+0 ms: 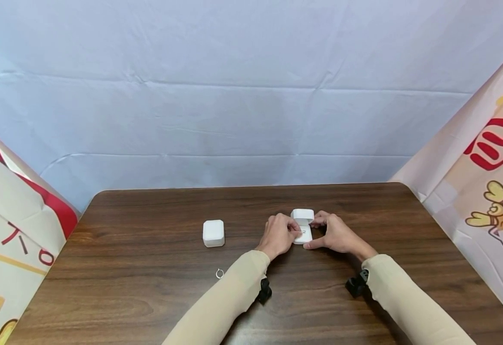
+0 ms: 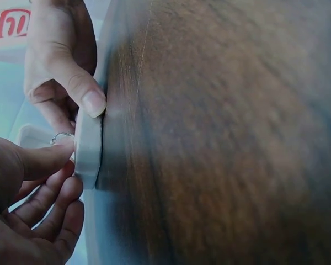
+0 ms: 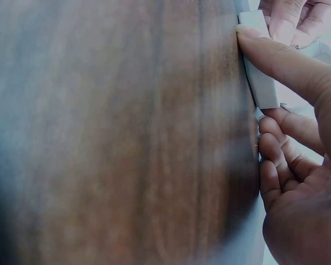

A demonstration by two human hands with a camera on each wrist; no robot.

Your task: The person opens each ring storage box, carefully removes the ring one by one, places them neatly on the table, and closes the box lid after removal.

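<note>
A small white ring box stands on the table with its lid raised. My left hand pinches a thin silver ring between thumb and index finger, right at the box's inner cushion. In the left wrist view the ring's upper arc, with a beaded-looking band, shows above the thumb; its lower part is hidden. My right hand grips the same box from the right, its thumb pressed on the front wall of the base and the other fingers at the side and back.
To the left stands a second white ring box with its lid down. Nearer the front, a silver ring lies on the brown wooden table, close to the left sleeve. A pale cloth hangs behind the table's far edge.
</note>
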